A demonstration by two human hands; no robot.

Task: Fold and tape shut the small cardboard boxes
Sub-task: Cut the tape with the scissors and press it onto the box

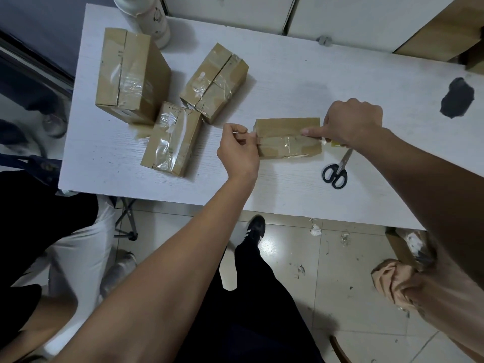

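A small cardboard box [288, 137] lies flat on the white surface [288, 82], near its front edge and right of centre, its long side running left to right and a strip of clear tape [285, 145] laid along the seam between its two flaps. The left hand [237, 150] is closed at the box's left end, thumb and fingers pinching the tape's end against the cardboard. The right hand [352, 121] rests at the box's right end, its index finger stretched leftward and pressed on the tape along the seam, the other fingers curled; a small yellowish object shows just beneath this hand, too hidden to identify. Black-handled scissors [336, 170] lie on the surface just right of and nearer than the box, apart from it, blades pointing toward the right hand. To the left stand three sealed boxes: a large taped box [131, 74] at the far left, a medium taped box [213, 82] angled behind, and a smaller taped box [171, 140] nearest the front edge, the three close together and well apart from the one being handled. A white cylindrical container [149, 17] stands at the far edge behind them. A dark patch [457, 98] marks the surface at far right. Below the surface, the tiled floor [327, 271] carries scattered scraps, and a black shoe with white stripes [254, 229] is visible.
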